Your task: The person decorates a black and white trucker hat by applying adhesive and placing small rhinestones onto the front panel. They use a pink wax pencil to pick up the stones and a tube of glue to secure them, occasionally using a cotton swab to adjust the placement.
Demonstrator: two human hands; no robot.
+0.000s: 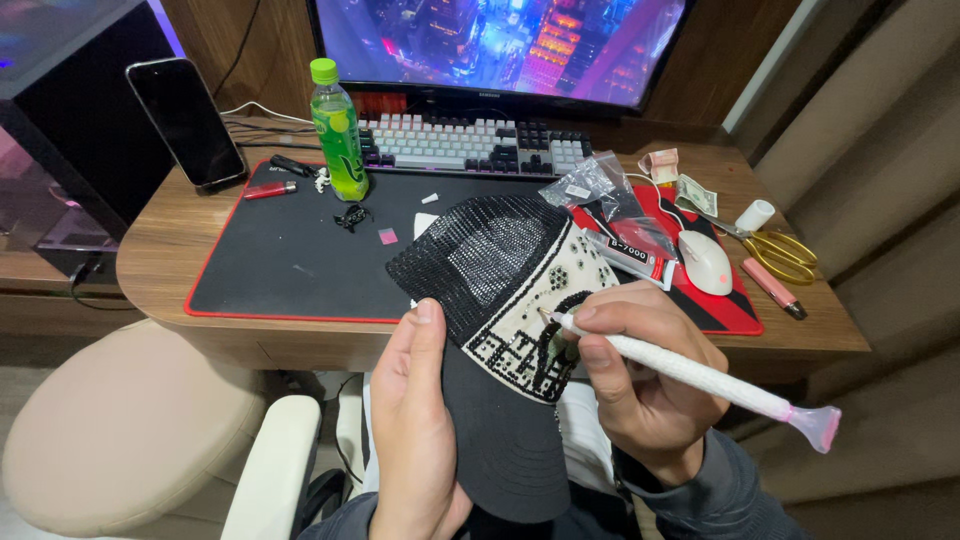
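My left hand (415,430) holds a black mesh cap (480,265) by its dark brim, thumb lying along the brim's left side. The cap's white front panel (560,280) carries rows of small black studs. My right hand (645,375) grips a white wrapped pen tool (690,375) with a pink flared end, held like a pencil. Its tip touches the stud pattern on the front panel. Both hands are above my lap, just in front of the desk edge.
A black desk mat (300,250) with red edging covers the wooden desk (160,250). On it stand a green bottle (338,130), a phone (187,120), a keyboard (470,145), a white mouse (706,262), plastic bags (600,195), a glue tube (630,255), gold scissors (780,252). A beige stool (120,430) stands at the left.
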